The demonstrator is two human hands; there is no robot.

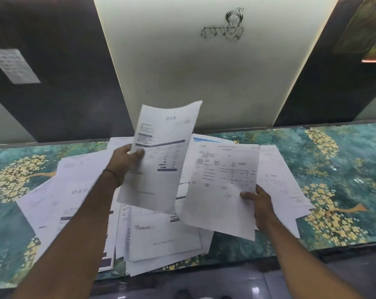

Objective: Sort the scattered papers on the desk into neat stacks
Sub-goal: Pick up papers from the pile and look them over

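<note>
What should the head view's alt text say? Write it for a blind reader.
A person's left hand holds up the left sheet, right hand the right sheet, above scattered papers on a teal, gold-flowered desk.

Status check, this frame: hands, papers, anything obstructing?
Left hand pinches a raised sheet. Right hand grips a second sheet. Pile on desk unsorted, no stacks yet. No obstruction seen.

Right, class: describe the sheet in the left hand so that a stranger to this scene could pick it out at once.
Start at the teal-and-gold desk and its loose pile of papers. Above the pile, the left hand pinches a sheet raised against the pale panel. Unlike the plainer sheet in the right hand, it has dark bars across it.
</note>
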